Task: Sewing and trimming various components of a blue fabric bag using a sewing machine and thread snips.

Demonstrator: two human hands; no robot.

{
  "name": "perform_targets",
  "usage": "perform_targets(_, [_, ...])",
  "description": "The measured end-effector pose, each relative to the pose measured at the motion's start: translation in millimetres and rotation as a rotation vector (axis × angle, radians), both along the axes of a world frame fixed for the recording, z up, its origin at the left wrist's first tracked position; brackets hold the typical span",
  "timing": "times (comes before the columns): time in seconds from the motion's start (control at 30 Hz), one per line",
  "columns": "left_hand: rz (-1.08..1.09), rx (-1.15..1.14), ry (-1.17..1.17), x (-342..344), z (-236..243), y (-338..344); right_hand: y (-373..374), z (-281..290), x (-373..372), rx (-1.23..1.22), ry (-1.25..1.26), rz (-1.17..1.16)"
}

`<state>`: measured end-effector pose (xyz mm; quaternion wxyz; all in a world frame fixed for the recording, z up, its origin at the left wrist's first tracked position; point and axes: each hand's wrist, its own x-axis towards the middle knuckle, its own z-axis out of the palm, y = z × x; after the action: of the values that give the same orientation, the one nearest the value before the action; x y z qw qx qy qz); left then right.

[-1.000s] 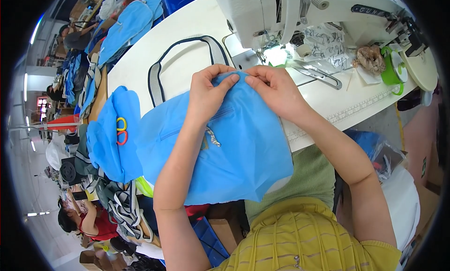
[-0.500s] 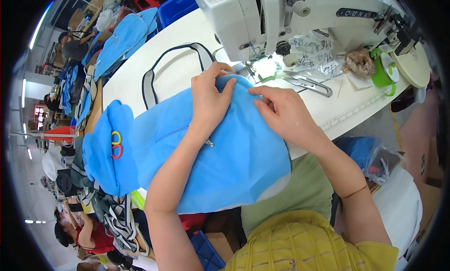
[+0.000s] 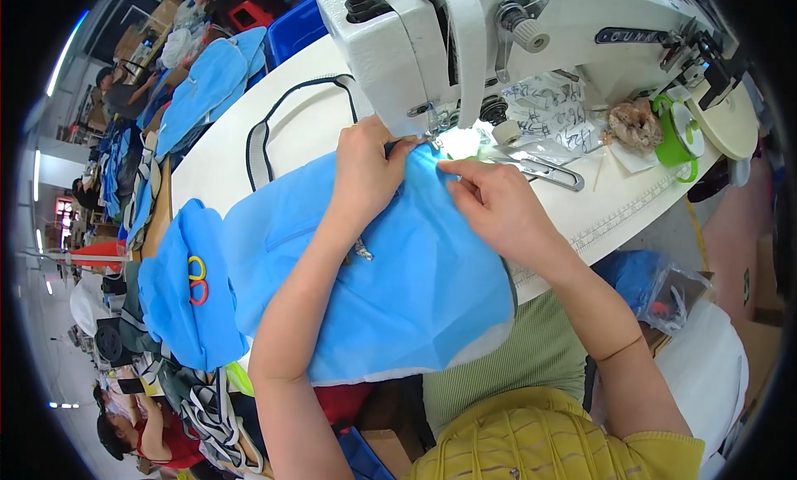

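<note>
White tabletop (image 3: 214, 160), blue fabric (image 3: 419, 289) under left hand (image 3: 365, 166), right hand (image 3: 505, 210)

Pretty packed spot: over on the right of the frame there's a green mug (image 3: 671, 150) with a pale lid, right beside some fuzzy brown bundle (image 3: 635, 124). Lower down that side, a clear plastic bag (image 3: 677, 299) with blue stuff inside. Upper left's got a blue crate (image 3: 297, 33) near a red stool (image 3: 251, 15), and lower left, a co-worker in red (image 3: 170, 440).
</note>
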<state>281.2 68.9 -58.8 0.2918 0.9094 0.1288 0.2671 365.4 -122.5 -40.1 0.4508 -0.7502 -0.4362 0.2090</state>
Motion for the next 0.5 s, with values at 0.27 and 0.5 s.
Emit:
perform_targets(0.27, [0.016,-0.135,-0.043,-1.9,5.2,-2.8,-0.8,4.9,-3.1,-0.011,-0.013,-0.034])
perform_targets(0.5, [0.05,-0.132,-0.022,-2.1,3.3,-4.8,-1.3,5.9,-3.8,-0.023,-0.009,-0.066])
